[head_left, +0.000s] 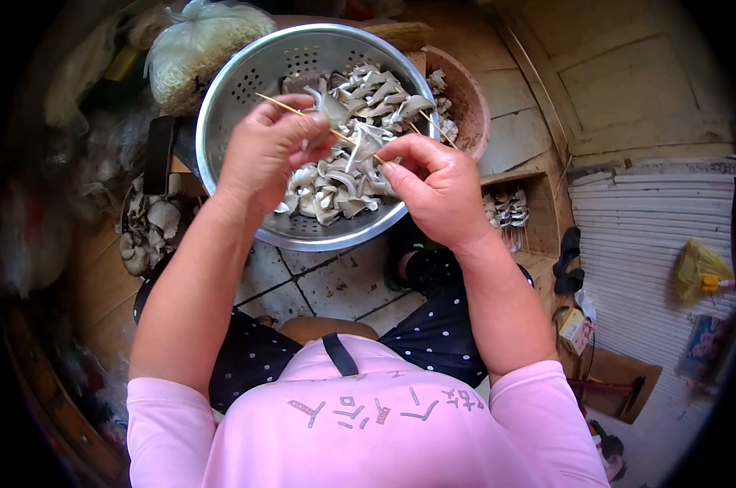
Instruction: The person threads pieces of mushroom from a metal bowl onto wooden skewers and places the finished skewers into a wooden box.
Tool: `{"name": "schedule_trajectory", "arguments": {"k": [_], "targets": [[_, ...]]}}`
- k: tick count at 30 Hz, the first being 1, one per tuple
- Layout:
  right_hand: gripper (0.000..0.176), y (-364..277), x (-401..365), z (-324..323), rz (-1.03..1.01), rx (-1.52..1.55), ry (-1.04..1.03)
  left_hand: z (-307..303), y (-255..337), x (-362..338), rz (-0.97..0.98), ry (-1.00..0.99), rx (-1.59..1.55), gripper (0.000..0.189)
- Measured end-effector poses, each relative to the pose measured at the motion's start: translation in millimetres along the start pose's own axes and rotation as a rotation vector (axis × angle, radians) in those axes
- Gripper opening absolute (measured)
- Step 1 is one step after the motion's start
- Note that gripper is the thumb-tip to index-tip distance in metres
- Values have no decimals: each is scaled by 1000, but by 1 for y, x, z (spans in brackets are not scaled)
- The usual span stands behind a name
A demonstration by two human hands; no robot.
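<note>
In my left hand (274,150) a thin wooden skewer (285,104) is pinched, slanting down to the right over the colander (246,220). A pale oyster mushroom piece (366,145) sits along the skewer's lower part, between my hands. My right hand (437,183) is closed at that piece, thumb and forefinger at its edge near the skewer's tip. Below both hands, torn grey-white oyster mushrooms (335,191) fill much of the metal colander. More skewer sticks (439,130) poke out among the mushrooms at its right side.
A pink basin (470,106) with mushroom pieces stands behind the colander's right side. Skewered mushrooms (510,210) lie in a wooden box at right. Whole mushrooms (152,228) sit in a container at left. A filled plastic bag (209,53) stands at back left.
</note>
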State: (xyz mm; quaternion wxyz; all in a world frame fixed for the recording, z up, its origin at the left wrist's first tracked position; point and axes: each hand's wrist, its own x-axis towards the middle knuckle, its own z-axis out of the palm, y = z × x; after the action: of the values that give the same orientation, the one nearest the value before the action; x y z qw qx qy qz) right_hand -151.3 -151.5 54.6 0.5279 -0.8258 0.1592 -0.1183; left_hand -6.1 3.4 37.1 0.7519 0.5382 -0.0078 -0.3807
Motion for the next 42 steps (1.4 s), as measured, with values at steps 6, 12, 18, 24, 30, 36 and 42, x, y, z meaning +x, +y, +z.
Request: {"name": "schedule_trajectory", "arguments": {"k": [6, 12, 18, 24, 30, 36, 42], "targets": [[12, -3, 1, 1, -22, -60, -30, 13, -7, -9, -62, 1, -15, 34], [14, -4, 5, -3, -18, -48, 48, 12, -2, -3, -62, 2, -73, 31], [15, -6, 6, -8, 25, -52, 115, -9, -24, 21, 2, 10, 317, 26], [14, -8, 3, -4, -2, -77, 82, 12, -70, -1, 133, -383, 1274, 26], [13, -3, 0, -3, -6, -80, 61, 14, -82, 0, 282, -389, 1536, 24], [15, -9, 1, -8, -16, -120, 72, 9, -39, 9, -207, -222, 797, 24], [14, -3, 1, -6, -54, -132, 51, -5, -12, 15, -189, -73, 320, 25]]}}
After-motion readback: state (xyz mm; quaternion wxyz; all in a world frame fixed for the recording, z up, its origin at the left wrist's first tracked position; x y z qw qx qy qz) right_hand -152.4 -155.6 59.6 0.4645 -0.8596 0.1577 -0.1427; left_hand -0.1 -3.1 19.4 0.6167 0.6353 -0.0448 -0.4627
